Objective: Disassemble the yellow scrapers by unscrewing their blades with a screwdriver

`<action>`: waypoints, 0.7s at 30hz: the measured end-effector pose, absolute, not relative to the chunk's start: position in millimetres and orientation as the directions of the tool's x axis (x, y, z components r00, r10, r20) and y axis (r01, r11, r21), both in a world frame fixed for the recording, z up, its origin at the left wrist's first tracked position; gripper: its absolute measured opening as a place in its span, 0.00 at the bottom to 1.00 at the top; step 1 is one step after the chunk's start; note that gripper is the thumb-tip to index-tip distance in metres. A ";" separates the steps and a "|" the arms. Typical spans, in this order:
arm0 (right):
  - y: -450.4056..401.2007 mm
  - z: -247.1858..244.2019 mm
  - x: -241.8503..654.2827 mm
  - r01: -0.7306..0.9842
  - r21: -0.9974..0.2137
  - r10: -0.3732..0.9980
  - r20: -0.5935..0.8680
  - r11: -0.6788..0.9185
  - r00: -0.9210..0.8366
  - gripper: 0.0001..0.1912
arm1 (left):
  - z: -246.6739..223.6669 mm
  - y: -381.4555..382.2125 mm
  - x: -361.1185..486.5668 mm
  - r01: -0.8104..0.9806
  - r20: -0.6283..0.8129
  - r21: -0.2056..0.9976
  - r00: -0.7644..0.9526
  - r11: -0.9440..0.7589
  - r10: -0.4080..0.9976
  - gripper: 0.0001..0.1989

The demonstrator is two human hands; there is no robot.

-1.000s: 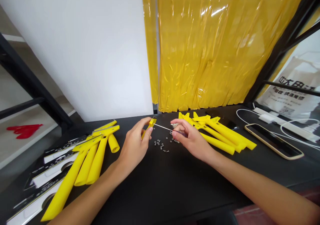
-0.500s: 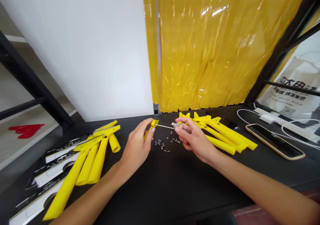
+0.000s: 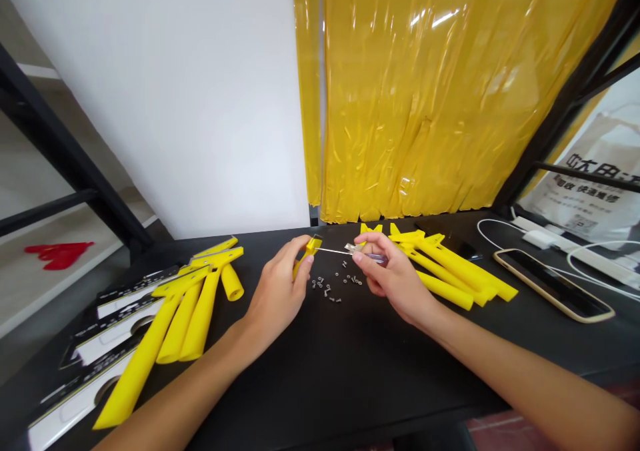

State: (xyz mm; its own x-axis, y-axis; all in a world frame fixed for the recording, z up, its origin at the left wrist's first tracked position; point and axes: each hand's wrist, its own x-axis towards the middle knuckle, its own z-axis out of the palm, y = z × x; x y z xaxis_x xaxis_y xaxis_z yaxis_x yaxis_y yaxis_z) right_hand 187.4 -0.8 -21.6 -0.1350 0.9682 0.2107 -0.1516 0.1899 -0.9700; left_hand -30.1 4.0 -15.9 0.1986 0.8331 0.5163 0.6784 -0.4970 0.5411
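The left hand (image 3: 277,297) wraps a yellow handle (image 3: 314,243) and hides most of it. The right hand (image 3: 395,281) closes over a small screwdriver (image 3: 334,251), covering much of its grip. The small screws (image 3: 333,289) on the tabletop (image 3: 350,371) are too tiny to make out in detail. The left edge crops the white cards (image 3: 120,311), and the right edge cuts off the printed words on a white bag (image 3: 575,191). The left forearm (image 3: 190,371) and right forearm (image 3: 525,377) run out of the bottom of the view.

Yellow handles (image 3: 195,311) are hemming your left hand (image 3: 275,297), more handles (image 3: 450,271) are hemming your right hand (image 3: 395,281), and a plastic curtain (image 3: 400,104) is walling the far side.
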 end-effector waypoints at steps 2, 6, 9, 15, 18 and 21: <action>-0.6 -21.9 188.6 -0.105 -0.976 0.970 0.203 0.190 -0.132 0.14 | -16.3 3.8 -29.8 0.675 0.516 0.541 0.204 -0.501 0.832 0.18; -2.2 -22.7 189.8 -0.024 -0.975 0.965 0.221 0.220 -0.140 0.16 | -16.8 3.5 -29.3 0.679 0.502 0.551 0.195 -0.485 0.843 0.18; -3.6 -22.5 189.4 0.039 -0.928 0.925 0.363 0.369 -0.109 0.13 | -15.9 3.2 -29.2 0.668 0.483 0.575 0.189 -0.472 0.855 0.18; -3.5 -25.8 190.3 0.112 -0.901 0.906 0.406 0.419 -0.122 0.12 | -13.0 1.8 -28.1 0.605 0.411 0.662 0.202 -0.443 0.889 0.16; -3.1 -27.2 191.1 0.155 -0.889 0.901 0.416 0.432 -0.126 0.12 | -10.9 0.6 -26.8 0.559 0.373 0.716 0.200 -0.418 0.906 0.15; -3.5 -25.8 191.1 0.210 -0.830 0.856 0.505 0.517 -0.113 0.11 | -10.3 0.6 -26.2 0.514 0.335 0.769 0.180 -0.379 0.925 0.16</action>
